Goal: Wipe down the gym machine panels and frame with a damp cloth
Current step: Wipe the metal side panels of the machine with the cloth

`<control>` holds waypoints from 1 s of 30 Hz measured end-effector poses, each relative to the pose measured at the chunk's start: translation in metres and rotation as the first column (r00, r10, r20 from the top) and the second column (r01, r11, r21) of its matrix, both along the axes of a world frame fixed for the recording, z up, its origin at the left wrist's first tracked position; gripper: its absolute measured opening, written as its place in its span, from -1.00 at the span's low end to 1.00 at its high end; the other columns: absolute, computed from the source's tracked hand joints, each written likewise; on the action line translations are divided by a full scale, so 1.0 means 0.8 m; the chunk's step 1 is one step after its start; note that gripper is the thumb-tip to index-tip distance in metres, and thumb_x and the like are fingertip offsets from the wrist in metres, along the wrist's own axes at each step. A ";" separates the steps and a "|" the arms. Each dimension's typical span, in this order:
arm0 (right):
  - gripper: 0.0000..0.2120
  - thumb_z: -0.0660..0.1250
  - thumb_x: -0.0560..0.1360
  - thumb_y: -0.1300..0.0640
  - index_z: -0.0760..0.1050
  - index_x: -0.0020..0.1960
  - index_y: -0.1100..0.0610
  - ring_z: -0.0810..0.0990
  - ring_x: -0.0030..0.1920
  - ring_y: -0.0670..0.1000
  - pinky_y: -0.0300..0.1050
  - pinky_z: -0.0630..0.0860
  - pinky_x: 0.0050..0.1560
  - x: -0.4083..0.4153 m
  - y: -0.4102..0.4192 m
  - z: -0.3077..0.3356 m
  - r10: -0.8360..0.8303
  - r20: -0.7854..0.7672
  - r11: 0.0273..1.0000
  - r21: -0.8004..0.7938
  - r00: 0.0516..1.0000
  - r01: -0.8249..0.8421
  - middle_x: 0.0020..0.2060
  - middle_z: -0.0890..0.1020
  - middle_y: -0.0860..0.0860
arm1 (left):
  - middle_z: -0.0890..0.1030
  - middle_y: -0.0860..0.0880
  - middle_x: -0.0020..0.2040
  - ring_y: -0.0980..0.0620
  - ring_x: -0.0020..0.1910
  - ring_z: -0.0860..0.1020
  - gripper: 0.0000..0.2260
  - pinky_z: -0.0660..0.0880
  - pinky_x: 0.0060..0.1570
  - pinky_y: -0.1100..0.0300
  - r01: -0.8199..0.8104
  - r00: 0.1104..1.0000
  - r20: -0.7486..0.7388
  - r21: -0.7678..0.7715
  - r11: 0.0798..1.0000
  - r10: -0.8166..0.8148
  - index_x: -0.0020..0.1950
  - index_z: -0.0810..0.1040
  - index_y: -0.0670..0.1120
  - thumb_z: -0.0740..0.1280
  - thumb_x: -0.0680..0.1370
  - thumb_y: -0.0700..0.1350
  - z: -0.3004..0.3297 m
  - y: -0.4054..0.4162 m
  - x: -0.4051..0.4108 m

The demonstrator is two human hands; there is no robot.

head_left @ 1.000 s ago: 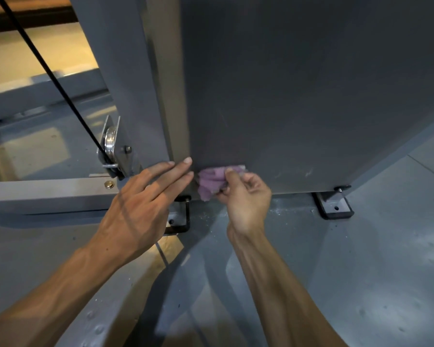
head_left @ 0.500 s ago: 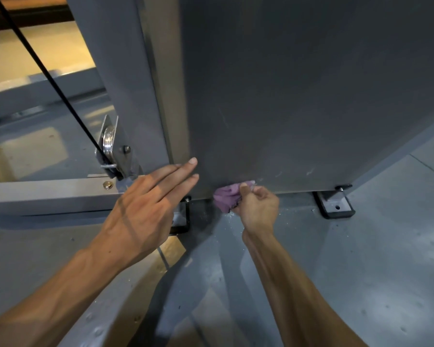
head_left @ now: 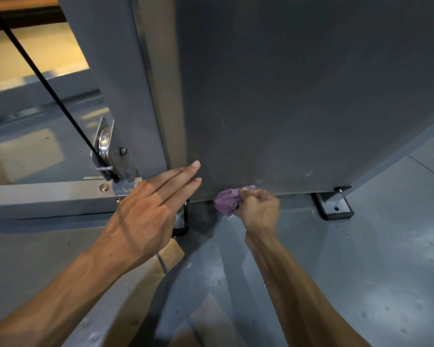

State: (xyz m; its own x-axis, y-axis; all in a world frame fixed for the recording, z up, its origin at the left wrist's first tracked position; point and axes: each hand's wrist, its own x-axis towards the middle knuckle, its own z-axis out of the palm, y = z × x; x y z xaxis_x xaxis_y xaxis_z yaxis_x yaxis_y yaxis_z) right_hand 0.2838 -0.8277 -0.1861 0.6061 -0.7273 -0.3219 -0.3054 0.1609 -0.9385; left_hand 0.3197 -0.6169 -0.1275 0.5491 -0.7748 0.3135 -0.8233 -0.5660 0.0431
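A large dark grey machine panel (head_left: 298, 96) fills the upper right of the head view. My right hand (head_left: 258, 209) is shut on a bunched purple cloth (head_left: 227, 200), which presses against the panel's bottom edge just above the floor. My left hand (head_left: 145, 211) is flat with fingers together, its fingertips touching the panel's lower left corner beside the grey upright frame post (head_left: 120, 78).
A black cable (head_left: 43, 78) runs down to a chrome pulley (head_left: 104, 144) bolted to the post. A grey horizontal frame bar (head_left: 40, 196) extends left. Black floor brackets (head_left: 335, 207) sit under the panel at right and behind my left hand. The floor is grey and speckled.
My right hand has slid the purple cloth rightward and down along the panel's bottom edge. My left hand has stayed at the lower left corner.
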 end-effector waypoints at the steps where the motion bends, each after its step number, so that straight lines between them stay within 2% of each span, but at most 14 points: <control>1: -0.77 0.38 0.55 0.16 0.57 -0.29 0.09 0.69 -0.26 0.14 0.21 0.67 -0.09 -0.001 0.002 0.006 -0.006 0.041 0.999 -0.035 0.999 0.007 -0.36 0.68 0.02 | 0.25 -0.07 0.65 -0.13 0.48 0.45 -0.41 0.42 0.37 0.01 0.000 1.000 0.000 0.002 1.000 0.000 0.54 0.43 -0.19 0.08 0.50 -0.35 0.000 0.000 0.000; 3: -0.74 0.37 0.57 0.11 0.50 -0.29 0.08 0.53 -0.35 0.01 0.03 0.56 -0.23 -0.005 0.002 0.019 0.003 0.145 0.991 -0.132 0.989 0.016 -0.43 0.55 -0.07 | 0.26 -0.07 0.65 -0.13 0.47 0.45 -0.42 0.42 0.36 0.02 -0.004 1.000 -0.009 0.008 1.000 0.004 0.54 0.43 -0.20 0.07 0.51 -0.36 -0.001 0.000 0.000; 5: -0.74 0.35 0.58 0.09 0.47 -0.27 0.07 0.45 -0.36 -0.03 -0.02 0.45 -0.27 -0.007 0.002 0.029 0.045 0.206 0.982 -0.190 0.977 -0.006 -0.42 0.50 -0.07 | 0.28 -0.08 0.64 -0.12 0.47 0.45 -0.43 0.37 0.36 0.07 -0.010 1.000 -0.017 0.005 1.000 0.010 0.53 0.44 -0.20 0.05 0.53 -0.34 0.001 -0.002 0.000; 8: -0.73 0.36 0.56 0.15 0.47 -0.31 0.07 0.46 -0.37 -0.02 0.08 0.54 -0.23 0.000 -0.003 0.011 0.016 0.095 0.987 -0.158 0.995 -0.001 -0.46 0.51 -0.10 | 0.29 -0.08 0.63 -0.09 0.48 0.42 -0.44 0.21 0.46 0.24 -0.004 1.000 -0.020 -0.012 1.000 0.004 0.53 0.44 -0.20 0.05 0.53 -0.34 0.002 -0.005 0.002; 10: -0.72 0.37 0.55 0.21 0.50 -0.33 0.08 0.58 -0.33 0.04 0.20 0.64 -0.13 0.003 -0.005 0.000 -0.001 -0.007 0.996 -0.092 1.000 0.000 -0.43 0.60 -0.04 | 0.32 -0.09 0.62 -0.09 0.47 0.43 -0.44 0.15 0.47 0.29 0.011 1.000 -0.020 -0.025 1.000 -0.012 0.52 0.45 -0.21 0.07 0.52 -0.36 0.004 -0.007 0.002; 13: -0.74 0.38 0.55 0.20 0.52 -0.31 0.08 0.66 -0.28 0.12 0.16 0.66 -0.12 0.000 -0.003 0.001 0.004 -0.005 0.996 -0.085 1.000 -0.004 -0.37 0.66 0.04 | 0.34 -0.10 0.61 -0.10 0.46 0.45 -0.44 0.33 0.40 0.13 0.028 1.000 -0.010 -0.038 0.999 -0.028 0.51 0.47 -0.22 0.07 0.52 -0.36 0.002 -0.008 0.001; 15: -0.72 0.37 0.56 0.14 0.48 -0.32 0.06 0.52 -0.38 -0.01 0.01 0.53 -0.25 -0.002 -0.001 0.016 0.017 0.116 0.990 -0.141 0.993 -0.001 -0.45 0.55 -0.08 | 0.33 -0.11 0.61 -0.11 0.47 0.44 -0.45 0.37 0.41 0.06 0.033 0.999 -0.015 -0.038 0.999 -0.033 0.51 0.47 -0.22 0.08 0.52 -0.37 0.000 -0.008 0.001; 18: -0.72 0.36 0.56 0.08 0.43 -0.31 0.04 0.36 -0.41 -0.08 -0.05 0.35 -0.31 -0.001 0.001 0.026 0.044 0.210 0.983 -0.184 0.977 -0.005 -0.49 0.42 -0.17 | 0.32 -0.11 0.62 -0.10 0.48 0.41 -0.45 0.35 0.45 0.06 0.037 0.999 -0.015 -0.045 0.998 -0.038 0.52 0.46 -0.22 0.08 0.53 -0.36 -0.004 -0.009 0.005; 20: -0.72 0.36 0.54 0.09 0.43 -0.32 0.05 0.39 -0.41 -0.04 0.00 0.41 -0.29 0.005 0.001 0.022 0.017 0.146 0.988 -0.157 0.989 0.006 -0.50 0.44 -0.15 | 0.33 -0.11 0.61 -0.09 0.48 0.41 -0.44 0.33 0.47 0.08 0.035 0.999 -0.023 -0.052 0.998 -0.037 0.51 0.46 -0.23 0.07 0.52 -0.36 -0.001 -0.011 0.006; 22: -0.74 0.38 0.53 0.14 0.48 -0.33 0.08 0.54 -0.36 0.02 0.12 0.60 -0.19 0.008 0.000 0.008 -0.013 0.007 0.994 -0.108 1.000 0.014 -0.45 0.57 -0.10 | 0.34 -0.12 0.60 -0.08 0.47 0.41 -0.44 0.31 0.48 0.10 0.045 0.999 -0.010 -0.048 0.998 -0.046 0.51 0.47 -0.23 0.07 0.51 -0.36 0.001 -0.012 0.006; 25: -0.77 0.39 0.54 0.17 0.54 -0.29 0.13 0.68 -0.25 0.15 0.19 0.65 -0.10 0.004 0.002 0.004 -0.015 -0.073 0.997 -0.082 0.997 0.009 -0.35 0.68 0.06 | 0.34 -0.13 0.60 -0.09 0.46 0.41 -0.44 0.32 0.47 0.09 0.049 0.999 -0.008 -0.043 0.998 -0.050 0.50 0.48 -0.24 0.07 0.50 -0.36 0.003 -0.013 0.002; 27: -0.74 0.38 0.55 0.15 0.51 -0.31 0.14 0.58 -0.35 0.07 0.11 0.62 -0.17 0.001 0.004 0.017 -0.013 0.023 0.993 -0.119 1.000 0.016 -0.42 0.61 0.00 | 0.34 -0.13 0.60 -0.10 0.46 0.41 -0.44 0.35 0.46 0.06 0.053 0.998 -0.014 -0.036 0.998 -0.053 0.49 0.48 -0.24 0.07 0.51 -0.34 0.003 -0.012 0.000; 29: -0.70 0.38 0.56 0.11 0.45 -0.33 0.05 0.43 -0.40 -0.03 -0.03 0.45 -0.28 0.000 0.006 0.034 0.001 0.176 0.987 -0.156 0.984 0.027 -0.47 0.48 -0.09 | 0.35 -0.13 0.60 -0.11 0.47 0.42 -0.45 0.38 0.44 0.03 0.049 0.999 -0.017 -0.038 0.998 -0.049 0.49 0.48 -0.24 0.06 0.52 -0.33 0.003 -0.012 0.002; 30: -0.71 0.37 0.55 0.09 0.43 -0.33 0.03 0.39 -0.39 -0.05 -0.03 0.39 -0.29 0.002 0.006 0.039 0.011 0.229 0.986 -0.165 0.973 0.028 -0.46 0.46 -0.10 | 0.35 -0.13 0.60 -0.11 0.47 0.43 -0.45 0.40 0.43 0.02 0.047 0.999 -0.021 -0.039 0.998 -0.048 0.50 0.48 -0.24 0.05 0.51 -0.33 0.002 -0.012 0.003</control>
State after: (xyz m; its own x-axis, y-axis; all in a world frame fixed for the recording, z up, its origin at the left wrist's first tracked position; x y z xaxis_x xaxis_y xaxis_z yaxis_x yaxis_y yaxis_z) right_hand 0.2853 -0.8231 -0.1550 0.6431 -0.7642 -0.0500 -0.0788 -0.0011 -0.9969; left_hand 0.3220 -0.6266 -0.1256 0.5190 -0.7877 0.3320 -0.8478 -0.5239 0.0823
